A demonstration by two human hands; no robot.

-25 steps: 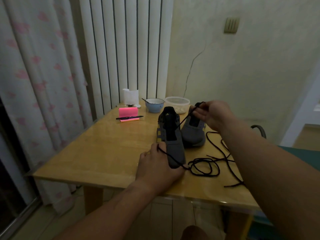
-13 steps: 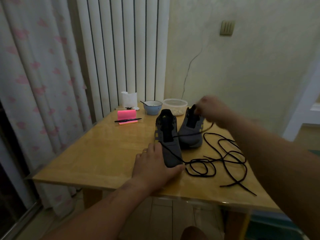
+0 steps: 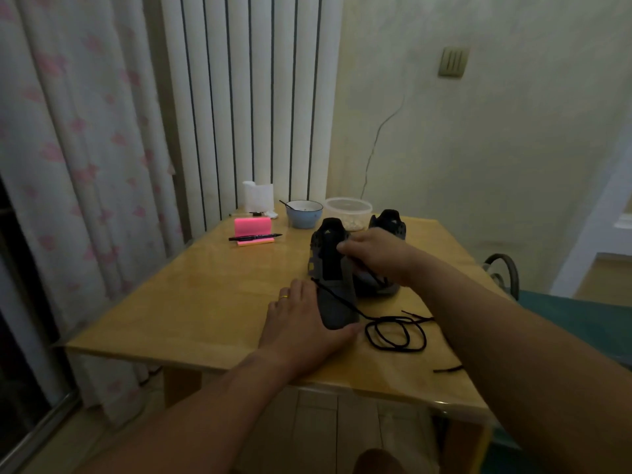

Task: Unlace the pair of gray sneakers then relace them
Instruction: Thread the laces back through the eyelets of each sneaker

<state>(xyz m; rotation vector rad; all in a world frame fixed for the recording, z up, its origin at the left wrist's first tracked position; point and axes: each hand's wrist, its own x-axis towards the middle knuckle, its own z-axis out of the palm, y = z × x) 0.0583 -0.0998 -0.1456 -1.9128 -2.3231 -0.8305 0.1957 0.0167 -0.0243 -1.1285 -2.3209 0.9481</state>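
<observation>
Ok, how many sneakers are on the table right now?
2. The near sneaker has the left hand resting against its toe; the far sneaker stands just right of it, partly behind the right hand.

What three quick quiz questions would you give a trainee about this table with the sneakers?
1. True or false: the left hand lies flat at the toe of the nearer sneaker.
2. What stands between the pink block and the clear tub? A, a blue bowl; B, a mug; C, a bottle.
3. Fill in: the loose black lace coils on the table to the ___ of the nearer sneaker's toe.

Key: 1 true; 2 A; 3 right.
</observation>
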